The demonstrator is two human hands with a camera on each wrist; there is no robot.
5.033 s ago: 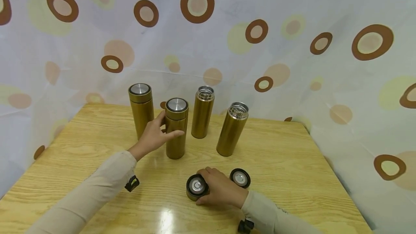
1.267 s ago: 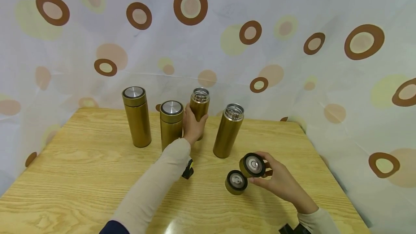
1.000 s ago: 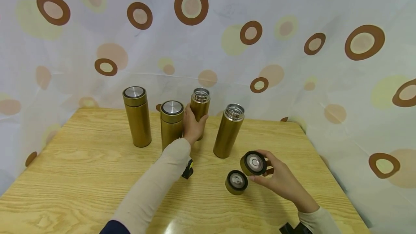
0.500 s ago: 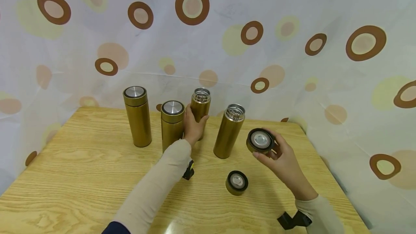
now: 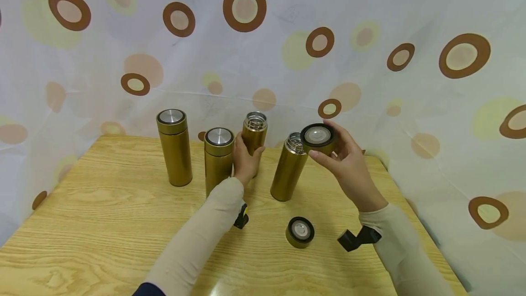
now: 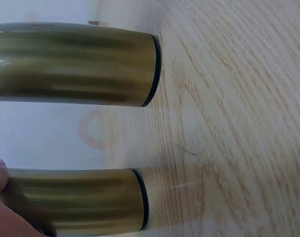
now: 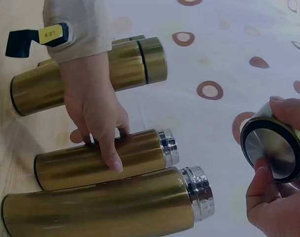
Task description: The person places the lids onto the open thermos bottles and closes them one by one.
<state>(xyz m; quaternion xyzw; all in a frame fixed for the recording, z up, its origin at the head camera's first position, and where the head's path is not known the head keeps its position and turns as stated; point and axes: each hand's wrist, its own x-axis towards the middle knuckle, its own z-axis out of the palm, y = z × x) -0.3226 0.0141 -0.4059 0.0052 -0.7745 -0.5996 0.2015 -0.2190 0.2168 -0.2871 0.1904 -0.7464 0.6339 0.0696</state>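
Right wrist: lid between fingers

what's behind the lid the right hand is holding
In the head view, an open bottle stands partly behind the lid. Most of the bottle shows, but the right edge of its neck is covered.

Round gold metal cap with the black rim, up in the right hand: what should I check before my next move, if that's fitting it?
1. Right hand grips the round gold metal cap with the black rim: ok.
2. Cap turned inner side down: not ok, its inner side faces up.
3. Left hand holds the rear uncapped gold cylindrical bottle: ok.
4. That bottle uncovered at the top: ok.
5. Cap belongs to that bottle: cannot tell; a similar gold cap lies on the pale wooden table.
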